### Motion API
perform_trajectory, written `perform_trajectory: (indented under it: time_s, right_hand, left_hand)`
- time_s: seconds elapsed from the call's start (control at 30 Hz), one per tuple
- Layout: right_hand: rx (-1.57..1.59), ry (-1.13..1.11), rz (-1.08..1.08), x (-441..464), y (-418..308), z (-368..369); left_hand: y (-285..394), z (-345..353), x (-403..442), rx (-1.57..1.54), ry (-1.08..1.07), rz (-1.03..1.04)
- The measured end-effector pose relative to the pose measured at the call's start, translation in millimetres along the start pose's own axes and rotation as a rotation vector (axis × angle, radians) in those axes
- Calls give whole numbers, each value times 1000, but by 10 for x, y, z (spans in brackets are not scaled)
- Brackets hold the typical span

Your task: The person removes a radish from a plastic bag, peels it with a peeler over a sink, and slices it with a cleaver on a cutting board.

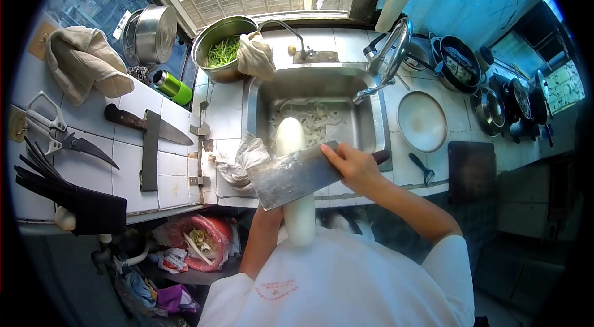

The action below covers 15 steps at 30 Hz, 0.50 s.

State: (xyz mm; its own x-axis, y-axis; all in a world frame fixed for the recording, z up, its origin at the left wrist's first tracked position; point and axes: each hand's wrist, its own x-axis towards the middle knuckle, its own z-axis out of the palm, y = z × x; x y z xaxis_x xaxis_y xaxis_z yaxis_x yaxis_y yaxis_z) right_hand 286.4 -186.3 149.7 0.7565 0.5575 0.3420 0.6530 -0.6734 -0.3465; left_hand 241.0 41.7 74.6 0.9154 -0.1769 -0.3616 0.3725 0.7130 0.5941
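My right hand [354, 168] is closed around the dark handle of a broad cleaver [294, 173], whose blade lies slantwise across a long white daikon [291, 135]. The daikon appears peeled and extends from over the sink's near edge back to my shirt. My left hand [270, 215] is on the daikon's left side, supporting it from beneath the blade; its fingers are mostly hidden by the cleaver. Pale peelings [315, 120] lie in the steel sink [250, 101]. A crumpled cloth [242, 160] rests by the sink's near left corner.
A faucet [396, 55] arches over the sink's right side. To the right are a round plate [422, 121], a peeler [421, 169] and pans [461, 70]. On the left lie a knife [176, 132], scissors [86, 146] and a green bottle [173, 87]. A pot [201, 48] holds green vegetables.
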Motion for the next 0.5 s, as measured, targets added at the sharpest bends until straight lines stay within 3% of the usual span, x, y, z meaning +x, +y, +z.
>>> perform_trajectory:
  time_s: [0.27,0.5]
  right_hand:
    - [-3,50,30,3,163,99]
    - [-26,32,124,-30,393,207]
  left_hand:
    - [147,187,-89,112,-42,-94]
    - [359,407,-142,189,-161,-37]
